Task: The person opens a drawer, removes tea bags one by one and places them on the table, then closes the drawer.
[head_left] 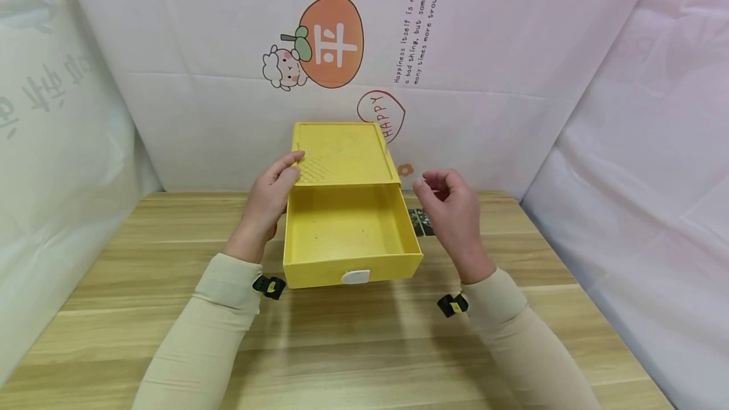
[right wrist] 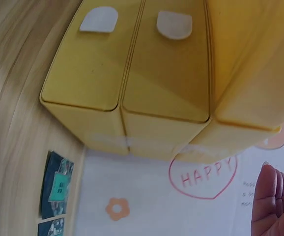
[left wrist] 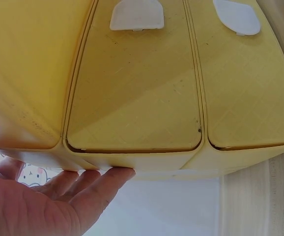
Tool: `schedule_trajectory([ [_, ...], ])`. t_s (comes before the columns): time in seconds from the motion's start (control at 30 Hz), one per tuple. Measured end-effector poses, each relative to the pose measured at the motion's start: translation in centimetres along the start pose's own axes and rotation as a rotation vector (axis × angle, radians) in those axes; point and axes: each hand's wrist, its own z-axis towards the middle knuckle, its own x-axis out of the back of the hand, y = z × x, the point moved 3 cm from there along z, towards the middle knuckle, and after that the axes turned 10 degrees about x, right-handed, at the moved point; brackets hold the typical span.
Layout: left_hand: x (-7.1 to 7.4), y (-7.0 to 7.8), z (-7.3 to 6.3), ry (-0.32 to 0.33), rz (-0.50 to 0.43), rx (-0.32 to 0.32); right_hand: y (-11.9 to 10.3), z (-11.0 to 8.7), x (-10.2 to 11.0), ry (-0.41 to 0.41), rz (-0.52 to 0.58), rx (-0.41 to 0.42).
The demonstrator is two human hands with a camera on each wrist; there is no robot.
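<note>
A yellow drawer unit (head_left: 347, 154) stands at the back of the table. Its top drawer (head_left: 324, 274) is pulled out toward me, with a white tab handle (head_left: 355, 277) on the front and nothing inside. Two lower drawers (left wrist: 137, 88), each with a white tab, sit closed in the left wrist view. My left hand (head_left: 267, 195) rests against the unit's left side, fingers extended along it and thumb at the top edge. Off the unit's right side hovers my right hand (head_left: 455, 214), fingers loosely bent, holding nothing and apart from the drawer.
Dark printed cards (right wrist: 57, 184) lie on the wooden table (head_left: 353, 353), to the right of the unit by the back. A white printed cloth (head_left: 455, 119) hangs close behind the unit, and plain cloth walls (head_left: 643, 163) flank both sides.
</note>
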Motion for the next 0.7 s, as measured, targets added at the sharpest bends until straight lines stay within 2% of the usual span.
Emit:
schedule_trajectory([
  [0.33,0.0,-0.1,0.0,0.000,-0.008,0.002,-2.6,-0.9,-0.2,-0.004,0.008,0.087],
  [0.7,0.0,-0.1,0.1,0.001,-0.006,-0.006,-5.4,-2.2,-0.6,-0.027,0.031,0.237],
])
